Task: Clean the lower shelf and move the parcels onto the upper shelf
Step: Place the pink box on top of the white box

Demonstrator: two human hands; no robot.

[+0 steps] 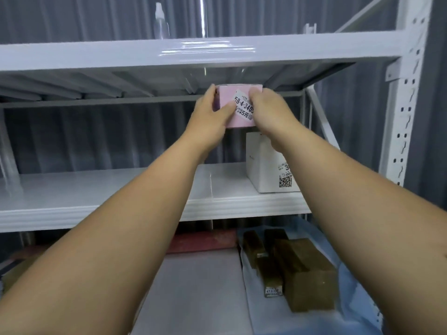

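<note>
Just above the centre of the frame, a pink parcel (238, 105) is held in the air between two bare hands, its top edge close under the upper shelf (193, 53) and its white printed label (244, 106) facing the camera. The left hand (212, 114) grips the box's left side: its fingers curl round the left edge at the top, and its thumb lies across the front face, the tip touching the label's lower left corner. The right hand (271, 112) grips the right side, its fingers wrapped over the upper right corner and covering the label's right end, so the box's right edge is hidden behind it. Both forearms reach up from the bottom corners of the frame. Below the parcel, at centre right, a white box (266, 165) with a QR-code sticker stands on the lower shelf (96, 189), near that shelf's right end; the right wrist crosses in front of its upper right part. On the upper shelf, in the upper left of the frame, stands a clear spray bottle (160, 22). At the lower right, beneath the lower shelf, several brown cardboard boxes (297, 269) lie on a pale blue plastic sheet (346, 298); whether the sheet is a bag enclosing them cannot be told.
</note>
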